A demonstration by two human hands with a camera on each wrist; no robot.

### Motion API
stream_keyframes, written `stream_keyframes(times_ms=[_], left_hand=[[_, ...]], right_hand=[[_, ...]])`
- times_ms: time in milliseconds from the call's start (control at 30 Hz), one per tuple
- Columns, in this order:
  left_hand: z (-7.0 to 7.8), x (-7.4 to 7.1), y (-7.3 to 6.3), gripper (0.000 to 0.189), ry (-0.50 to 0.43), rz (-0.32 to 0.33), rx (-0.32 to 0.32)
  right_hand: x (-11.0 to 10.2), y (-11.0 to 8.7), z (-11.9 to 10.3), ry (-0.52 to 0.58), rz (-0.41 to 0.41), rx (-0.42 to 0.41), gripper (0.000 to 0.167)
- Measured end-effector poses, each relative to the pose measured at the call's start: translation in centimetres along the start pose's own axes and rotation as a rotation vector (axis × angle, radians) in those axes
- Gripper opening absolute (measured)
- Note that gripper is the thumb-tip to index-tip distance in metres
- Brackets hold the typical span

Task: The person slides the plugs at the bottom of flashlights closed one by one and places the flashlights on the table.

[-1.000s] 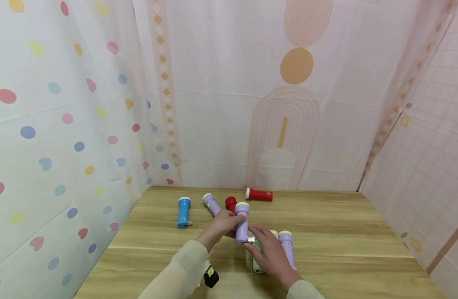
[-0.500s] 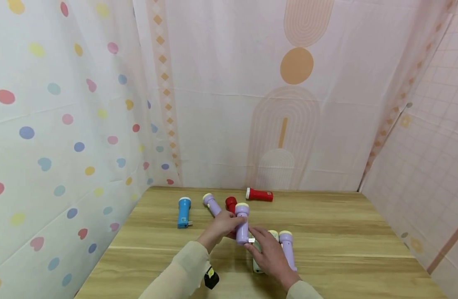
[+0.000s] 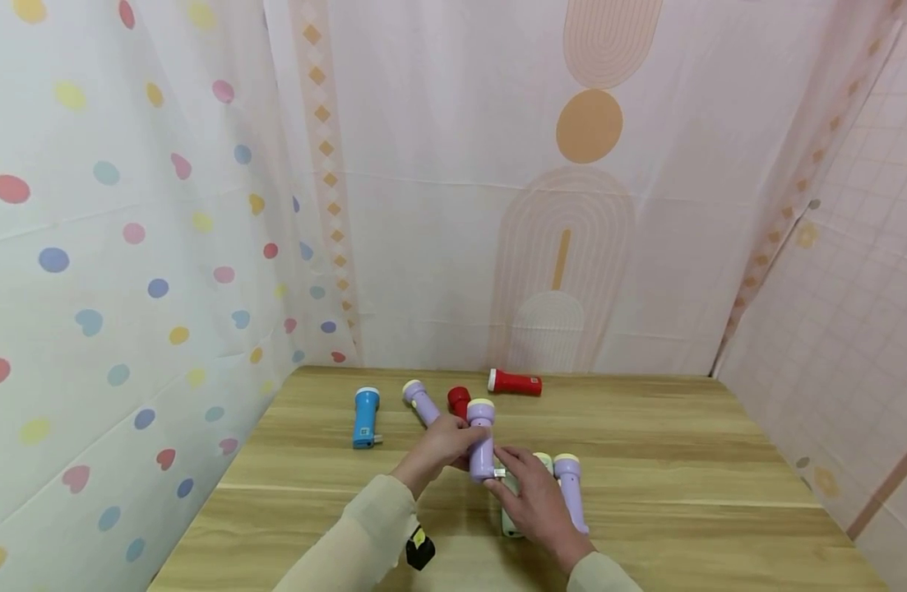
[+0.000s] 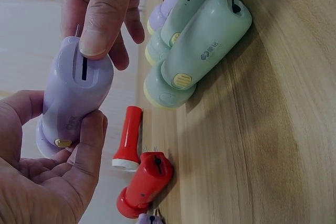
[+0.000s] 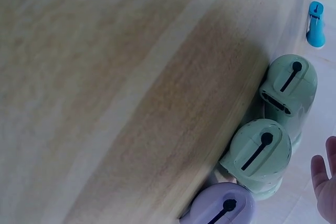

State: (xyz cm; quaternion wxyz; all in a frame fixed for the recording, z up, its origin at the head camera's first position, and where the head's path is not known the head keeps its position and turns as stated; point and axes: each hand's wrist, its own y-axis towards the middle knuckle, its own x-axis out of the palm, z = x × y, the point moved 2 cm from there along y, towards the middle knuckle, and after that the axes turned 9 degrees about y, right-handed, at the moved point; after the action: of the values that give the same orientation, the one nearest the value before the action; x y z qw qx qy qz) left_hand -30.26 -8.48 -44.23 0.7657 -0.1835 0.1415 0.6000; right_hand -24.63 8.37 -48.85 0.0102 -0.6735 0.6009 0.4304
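Observation:
My left hand (image 3: 441,448) grips a lilac flashlight (image 3: 480,444) by its body, the pale yellow lens end pointing away. In the left wrist view, the right thumb (image 4: 94,38) presses the slotted base of this flashlight (image 4: 79,87), beside thin metal prongs standing out of it. The right hand (image 3: 534,497) has thumb and index finger on either side of the plug (image 3: 499,474). Under and beside that hand lie green flashlights (image 4: 207,51) and another lilac flashlight (image 3: 571,492), side by side.
Beyond the left hand are a lilac flashlight (image 3: 423,404) and a red flashlight (image 3: 459,400). A blue flashlight (image 3: 365,419) lies to the left, another red flashlight (image 3: 515,383) near the back edge. Patterned curtains (image 3: 423,247) rise behind the wooden table (image 3: 668,460).

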Motion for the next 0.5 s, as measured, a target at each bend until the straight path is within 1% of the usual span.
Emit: stream_keyframes(times_ms=[167,500], left_hand=[[0.2,0.1,-0.08,0.03,0.002,0.005,0.008],[0.41,0.57,-0.07,0.029,0.011,0.036,0.018]], right_hand=[[-0.09,0.03,-0.07,0.009,0.018,0.016,0.05],[-0.12,0.11,-0.18,0.003,0.063,0.032,0.051]])
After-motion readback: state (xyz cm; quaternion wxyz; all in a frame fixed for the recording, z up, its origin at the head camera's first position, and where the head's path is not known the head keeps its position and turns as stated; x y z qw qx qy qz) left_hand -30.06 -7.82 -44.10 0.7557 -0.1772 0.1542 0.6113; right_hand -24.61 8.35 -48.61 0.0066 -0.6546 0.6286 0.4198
